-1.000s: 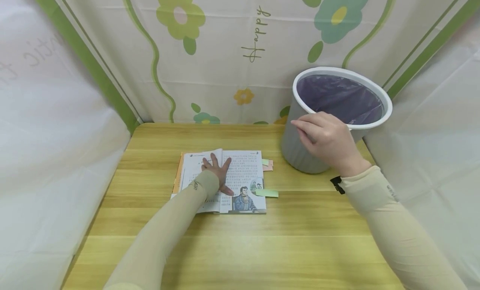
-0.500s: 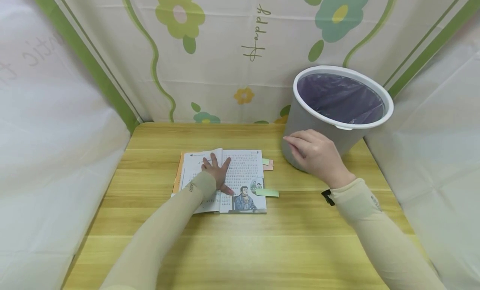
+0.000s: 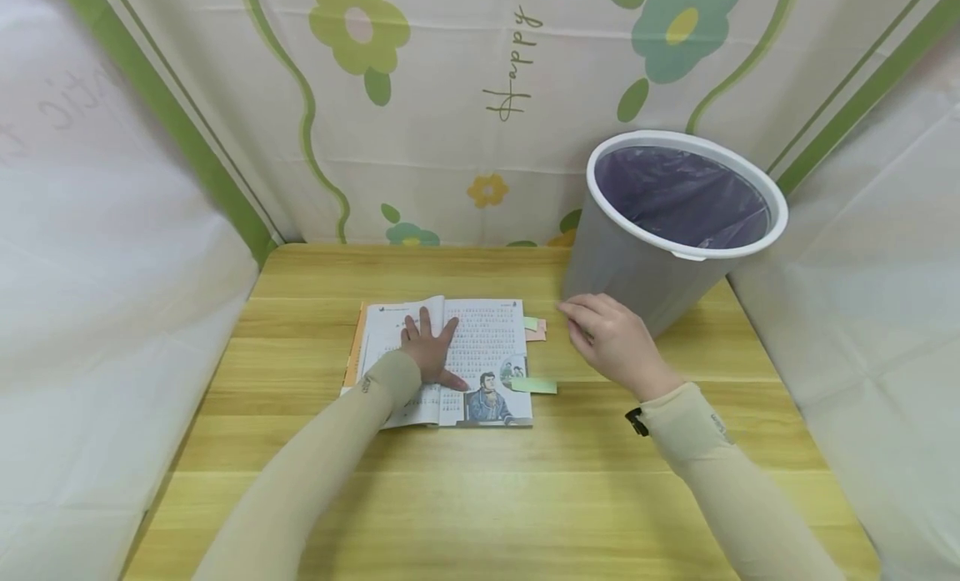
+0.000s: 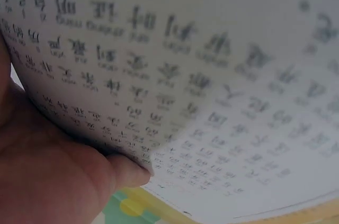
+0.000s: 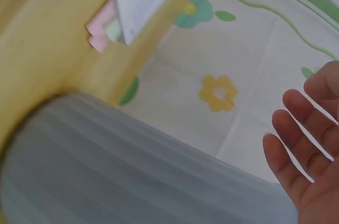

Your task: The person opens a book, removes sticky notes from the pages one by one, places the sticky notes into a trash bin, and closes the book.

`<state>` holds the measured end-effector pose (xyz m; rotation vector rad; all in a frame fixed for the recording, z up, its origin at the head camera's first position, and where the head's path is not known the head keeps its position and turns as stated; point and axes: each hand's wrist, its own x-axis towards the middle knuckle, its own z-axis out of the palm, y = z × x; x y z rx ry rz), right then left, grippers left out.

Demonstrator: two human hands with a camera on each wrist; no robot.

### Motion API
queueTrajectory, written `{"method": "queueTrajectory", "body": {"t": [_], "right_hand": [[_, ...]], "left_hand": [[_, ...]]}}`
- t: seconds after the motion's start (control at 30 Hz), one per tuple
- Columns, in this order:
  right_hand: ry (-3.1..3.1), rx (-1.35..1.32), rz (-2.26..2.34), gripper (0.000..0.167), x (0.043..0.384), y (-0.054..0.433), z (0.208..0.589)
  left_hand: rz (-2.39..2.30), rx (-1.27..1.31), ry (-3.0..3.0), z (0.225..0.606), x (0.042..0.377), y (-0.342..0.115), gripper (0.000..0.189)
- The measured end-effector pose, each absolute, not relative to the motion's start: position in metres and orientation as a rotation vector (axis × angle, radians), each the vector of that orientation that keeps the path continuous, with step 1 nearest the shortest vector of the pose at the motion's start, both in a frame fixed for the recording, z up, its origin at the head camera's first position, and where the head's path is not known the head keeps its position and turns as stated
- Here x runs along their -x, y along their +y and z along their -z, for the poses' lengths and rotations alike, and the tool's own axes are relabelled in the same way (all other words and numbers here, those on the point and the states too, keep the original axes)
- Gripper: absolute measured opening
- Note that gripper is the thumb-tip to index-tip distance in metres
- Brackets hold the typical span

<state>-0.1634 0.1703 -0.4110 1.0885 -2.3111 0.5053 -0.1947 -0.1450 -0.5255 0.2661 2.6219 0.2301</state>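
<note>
An open book (image 3: 487, 331) with printed text and a drawing of a person in blue lies on the wooden table. My left hand (image 3: 427, 354) rests on it near the spine, fingers spread. In the left wrist view the same hand (image 4: 58, 181) lies against a text-covered page (image 4: 175, 75). From the book's right edge sticks out a long green sticky tab (image 3: 538, 386); higher up are a pink tab (image 3: 537, 334) and a smaller green one. My right hand (image 3: 611, 343) hovers right of these tabs. The right wrist view shows its loosely bent fingers (image 5: 286, 160) holding nothing.
A grey trash bin (image 3: 618, 260) with a white rim and a dark purple liner stands at the table's back right, just behind my right hand. Floral curtains (image 3: 420, 131) enclose the back and both sides. Wooden tabletop (image 3: 480, 498) extends in front of the book.
My right hand has come down and left from in front of the bin's rim toward the book's right edge. The left hand has stayed on the book.
</note>
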Motion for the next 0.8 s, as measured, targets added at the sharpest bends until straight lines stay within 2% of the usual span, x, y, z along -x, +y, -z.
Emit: {"method": "queueTrajectory", "body": {"t": [0.2, 0.5, 0.8], "right_hand": [[-2.430, -1.065, -0.530, 0.028, 0.156, 0.167, 0.437], [-2.564, -1.059, -0.494, 0.028, 0.142, 0.159, 0.481], [-2.690, -1.051, -0.514, 0.029, 0.132, 0.157, 0.512]], "left_hand": [[-0.305, -0.275, 2.664, 0.538, 0.194, -0.150, 0.137], [-0.336, -0.447, 2.705, 0.529, 0.162, -0.157, 0.101], [-0.325, -0.503, 2.741, 0.526, 0.130, -0.158, 0.090]]}}
